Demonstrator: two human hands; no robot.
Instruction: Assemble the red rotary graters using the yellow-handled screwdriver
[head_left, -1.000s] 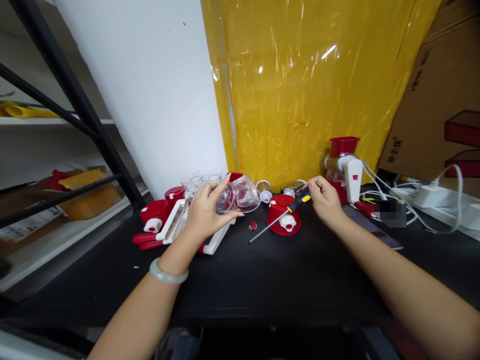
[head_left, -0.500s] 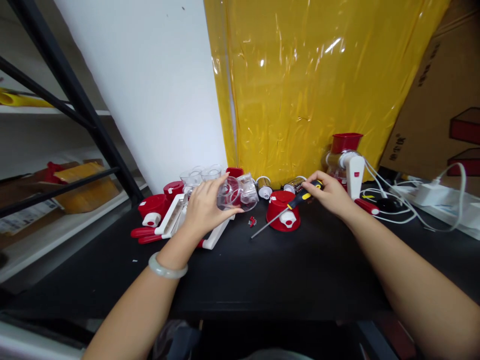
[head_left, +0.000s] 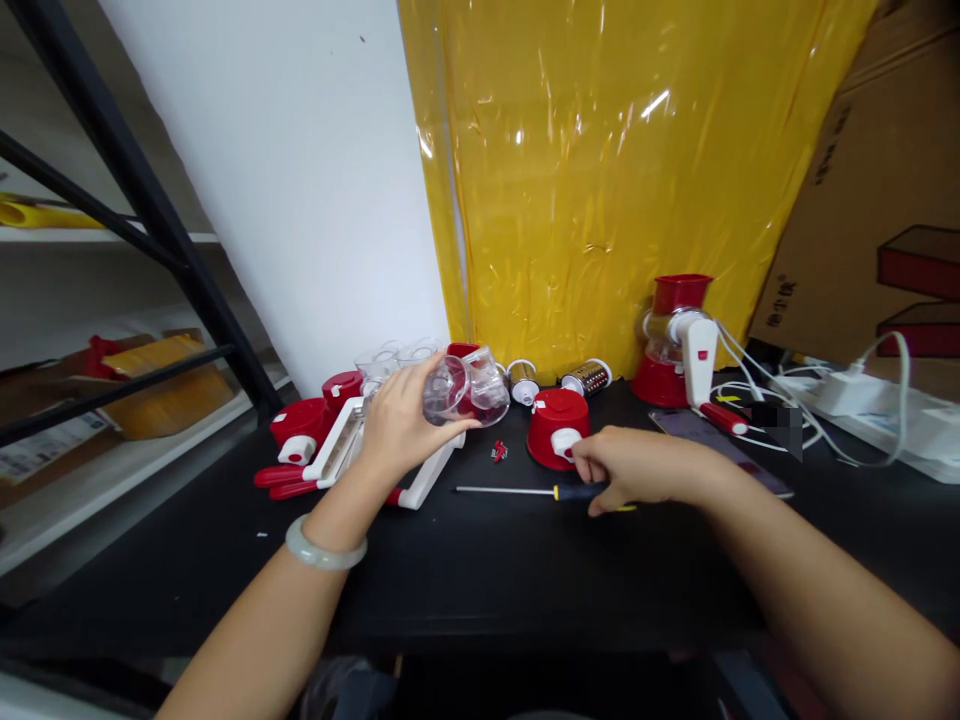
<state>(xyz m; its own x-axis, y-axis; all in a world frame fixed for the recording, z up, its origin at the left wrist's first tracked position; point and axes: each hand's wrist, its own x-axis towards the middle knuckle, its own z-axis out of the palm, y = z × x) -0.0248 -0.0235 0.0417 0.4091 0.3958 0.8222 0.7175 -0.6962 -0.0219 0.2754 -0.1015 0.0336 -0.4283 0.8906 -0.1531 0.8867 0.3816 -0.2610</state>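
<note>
Head view: the right hand (head_left: 626,472) closes thumb and fingers around the handle end of a screwdriver (head_left: 556,492), its long axis running left to right, tip leftward toward a white crank (head_left: 429,476). The left hand (head_left: 405,415), farther left, holds a clear cup (head_left: 487,388) between thumb and fingers, beyond the shaft. Small red pieces (head_left: 499,453) lie between; a red base (head_left: 559,415) stands just beyond the right hand, nearer it than the left.
</note>
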